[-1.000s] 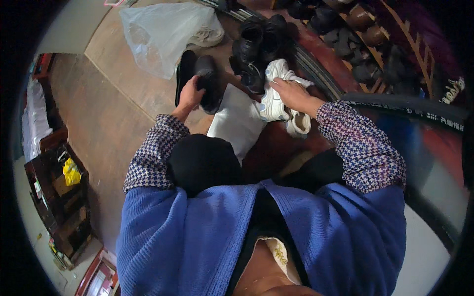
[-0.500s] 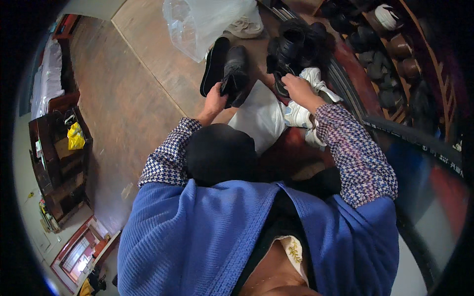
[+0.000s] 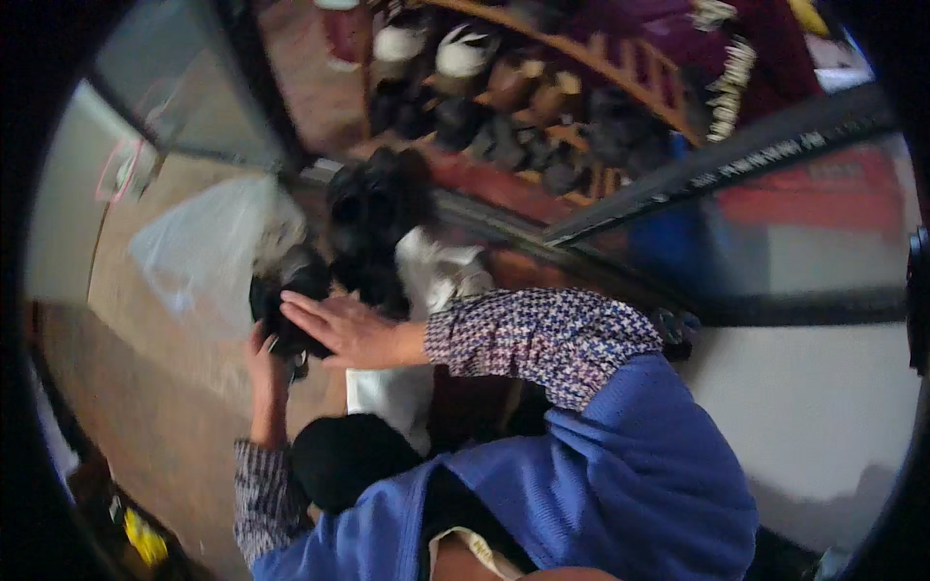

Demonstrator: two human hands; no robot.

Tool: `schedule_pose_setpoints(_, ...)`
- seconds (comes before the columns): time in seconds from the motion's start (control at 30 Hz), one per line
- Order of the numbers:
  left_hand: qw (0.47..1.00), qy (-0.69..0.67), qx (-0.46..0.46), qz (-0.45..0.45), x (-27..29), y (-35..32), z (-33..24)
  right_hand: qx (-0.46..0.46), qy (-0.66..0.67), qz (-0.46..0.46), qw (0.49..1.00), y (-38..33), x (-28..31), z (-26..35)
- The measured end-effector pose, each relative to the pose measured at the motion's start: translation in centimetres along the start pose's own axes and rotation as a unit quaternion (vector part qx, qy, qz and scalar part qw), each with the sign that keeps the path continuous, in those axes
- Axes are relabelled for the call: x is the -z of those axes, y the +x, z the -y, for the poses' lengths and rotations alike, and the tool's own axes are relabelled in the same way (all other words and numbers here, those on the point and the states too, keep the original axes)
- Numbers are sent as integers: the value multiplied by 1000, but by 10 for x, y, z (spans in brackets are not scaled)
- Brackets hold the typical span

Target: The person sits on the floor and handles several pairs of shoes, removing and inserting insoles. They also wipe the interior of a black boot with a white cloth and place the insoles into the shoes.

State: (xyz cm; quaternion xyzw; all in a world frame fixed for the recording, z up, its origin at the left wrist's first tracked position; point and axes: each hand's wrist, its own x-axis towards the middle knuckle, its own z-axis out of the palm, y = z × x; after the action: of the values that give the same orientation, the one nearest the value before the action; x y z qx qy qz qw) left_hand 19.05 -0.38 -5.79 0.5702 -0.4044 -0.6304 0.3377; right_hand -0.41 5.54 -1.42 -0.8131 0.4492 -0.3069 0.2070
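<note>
My left hand grips a pair of black shoes from below, holding them up off the floor. My right hand lies flat against the same black shoes with its fingers stretched out and apart, closed around nothing. Both arms wear checked sleeves under a blue vest. A white shoe lies just behind my right hand. A white sheet or bag lies under my right wrist.
A heap of black shoes sits beyond the hands. A clear plastic bag lies on the floor to the left. A wooden shoe rack with several pairs stands at the top. A dark metal door rail runs across the right.
The view has swung sharply to the right. My right hand left the white shoe and came over onto the black shoes, which my left hand still holds.
</note>
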Motion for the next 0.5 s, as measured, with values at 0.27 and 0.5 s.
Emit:
schedule_pose_setpoints(0.27, 946, 19, -268, 183, -129, -59, -115, -134, 188, -187, 955, -27, 101, -23)
schedule_pose_setpoints(0.5, 753, 167, -455, 445, -189, -121, -127, -401, 511, -392, 652, -69, 190, -1)
